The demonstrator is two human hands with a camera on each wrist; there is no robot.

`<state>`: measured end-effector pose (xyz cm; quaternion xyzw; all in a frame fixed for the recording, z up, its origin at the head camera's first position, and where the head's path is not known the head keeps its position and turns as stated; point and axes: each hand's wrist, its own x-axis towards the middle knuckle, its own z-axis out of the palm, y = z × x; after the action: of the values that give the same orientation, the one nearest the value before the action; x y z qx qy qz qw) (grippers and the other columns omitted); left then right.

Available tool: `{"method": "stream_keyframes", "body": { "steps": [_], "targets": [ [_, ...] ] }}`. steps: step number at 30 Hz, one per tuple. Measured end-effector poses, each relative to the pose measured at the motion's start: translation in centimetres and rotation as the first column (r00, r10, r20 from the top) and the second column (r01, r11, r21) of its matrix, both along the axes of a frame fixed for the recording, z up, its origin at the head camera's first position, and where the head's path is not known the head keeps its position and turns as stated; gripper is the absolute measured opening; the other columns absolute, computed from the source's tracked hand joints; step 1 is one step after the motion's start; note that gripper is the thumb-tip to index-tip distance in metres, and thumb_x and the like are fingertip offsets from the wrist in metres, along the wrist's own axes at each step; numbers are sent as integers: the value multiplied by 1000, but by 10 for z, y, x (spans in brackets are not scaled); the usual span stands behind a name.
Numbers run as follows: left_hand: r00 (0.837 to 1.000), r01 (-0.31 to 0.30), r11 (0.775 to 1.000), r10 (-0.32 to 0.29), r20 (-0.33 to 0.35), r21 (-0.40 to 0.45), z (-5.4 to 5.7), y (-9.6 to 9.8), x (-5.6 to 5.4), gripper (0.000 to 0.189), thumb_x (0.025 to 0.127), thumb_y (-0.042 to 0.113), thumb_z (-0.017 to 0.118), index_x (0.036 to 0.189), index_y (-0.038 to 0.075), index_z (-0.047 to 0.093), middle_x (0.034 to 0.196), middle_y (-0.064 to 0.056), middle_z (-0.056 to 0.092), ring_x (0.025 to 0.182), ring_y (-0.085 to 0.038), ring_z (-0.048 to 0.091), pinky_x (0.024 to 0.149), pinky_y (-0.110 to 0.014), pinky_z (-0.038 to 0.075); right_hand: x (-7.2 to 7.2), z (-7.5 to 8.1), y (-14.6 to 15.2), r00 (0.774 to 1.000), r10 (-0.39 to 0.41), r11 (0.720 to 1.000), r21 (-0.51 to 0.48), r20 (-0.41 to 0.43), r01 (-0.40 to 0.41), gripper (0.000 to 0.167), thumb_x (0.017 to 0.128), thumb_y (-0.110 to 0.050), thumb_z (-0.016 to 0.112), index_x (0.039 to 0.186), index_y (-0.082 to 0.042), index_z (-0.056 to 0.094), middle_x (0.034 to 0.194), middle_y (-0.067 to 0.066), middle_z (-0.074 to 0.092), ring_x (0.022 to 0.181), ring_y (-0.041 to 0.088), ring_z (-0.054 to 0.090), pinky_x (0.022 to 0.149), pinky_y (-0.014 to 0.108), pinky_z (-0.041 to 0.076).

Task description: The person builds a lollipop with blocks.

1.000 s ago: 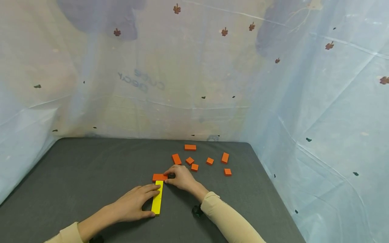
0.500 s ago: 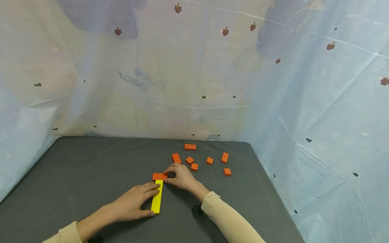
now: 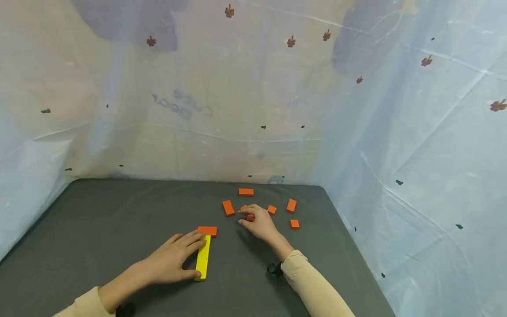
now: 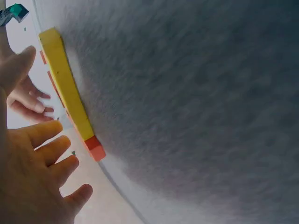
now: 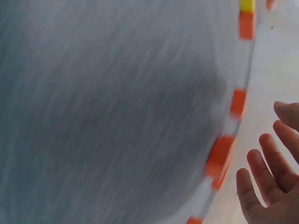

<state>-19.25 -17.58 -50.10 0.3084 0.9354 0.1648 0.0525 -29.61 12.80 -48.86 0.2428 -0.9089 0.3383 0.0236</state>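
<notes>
A long yellow block (image 3: 203, 259) lies on the grey table with an orange block (image 3: 210, 230) across its far end, the two forming a T. My left hand (image 3: 170, 260) hovers at the yellow block's left side, fingers spread and loosely bent. The left wrist view shows a gap between those fingers and the yellow block (image 4: 69, 88). My right hand (image 3: 261, 225) is over small orange blocks, fingers slightly bent and holding nothing. It partly hides one small orange block (image 3: 251, 218) and another behind it. In the right wrist view, its fingers (image 5: 262, 170) are apart from the blocks.
Several orange blocks lie farther back: a long one (image 3: 246, 192), a tilted one (image 3: 228, 208), another (image 3: 291, 205) and a small one (image 3: 295, 224) at the right. A pale plastic sheet (image 3: 222, 149) hangs behind and beside the dark table (image 3: 119, 220).
My right hand has let go of the orange block at the yellow block's end and moved right and away, over the small orange blocks. My left hand has barely moved.
</notes>
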Motion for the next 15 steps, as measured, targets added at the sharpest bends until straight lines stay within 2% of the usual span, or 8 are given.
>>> {"method": "stream_keyframes", "body": {
  "steps": [5, 15],
  "targets": [
    [999, 6, 999, -3, 51, -53, 4, 2, -4, 108, 81, 81, 66, 161, 13, 41, 169, -8, 32, 157, -34, 24, 121, -69, 18, -10, -6, 19, 998, -52, 996, 73, 28, 50, 30, 97, -17, 76, 126, -9, 75, 133, 11, 64, 119, 32, 64, 98, 51, 54],
    [990, 35, 997, -26, 140, -66, 7, 7, -14, 111, 78, 81, 70, 162, 15, 39, 171, -5, 27, 158, -33, 21, 121, -69, 16, -17, -13, 33, 999, -53, 979, 195, 1, 52, 27, 97, -17, 75, 124, -13, 76, 130, 11, 66, 119, 32, 64, 101, 51, 53]
  ]
}}
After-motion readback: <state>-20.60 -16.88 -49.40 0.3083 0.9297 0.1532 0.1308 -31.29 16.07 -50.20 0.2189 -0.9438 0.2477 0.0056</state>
